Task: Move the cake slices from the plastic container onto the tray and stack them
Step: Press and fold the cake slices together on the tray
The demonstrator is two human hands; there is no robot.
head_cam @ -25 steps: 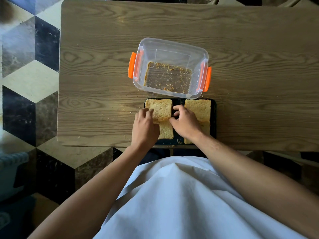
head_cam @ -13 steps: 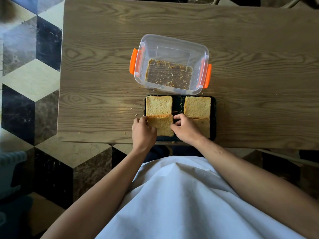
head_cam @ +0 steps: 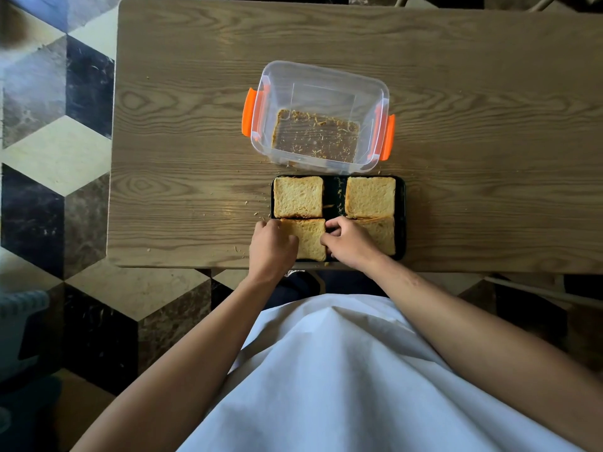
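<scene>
A black tray (head_cam: 400, 190) lies at the table's near edge with square golden cake slices in four spots. The far-left slice (head_cam: 298, 196) and far-right slice (head_cam: 370, 196) lie free. My left hand (head_cam: 273, 249) and my right hand (head_cam: 346, 243) pinch the near-left slice (head_cam: 310, 238) by its left and right edges. My right hand partly covers the near-right slice (head_cam: 382, 234). Just behind the tray stands the clear plastic container (head_cam: 318, 83) with orange clips, holding only crumbs.
The wooden table (head_cam: 182, 132) carries scattered crumbs near the tray's left side. Its near edge runs right under the tray. A chequered tile floor (head_cam: 55, 151) lies to the left. My white apron (head_cam: 326, 380) fills the foreground.
Both hands have slid back from the far-left slice to the near-left slice and now grip its two sides. The near-left slice has shifted slightly.
</scene>
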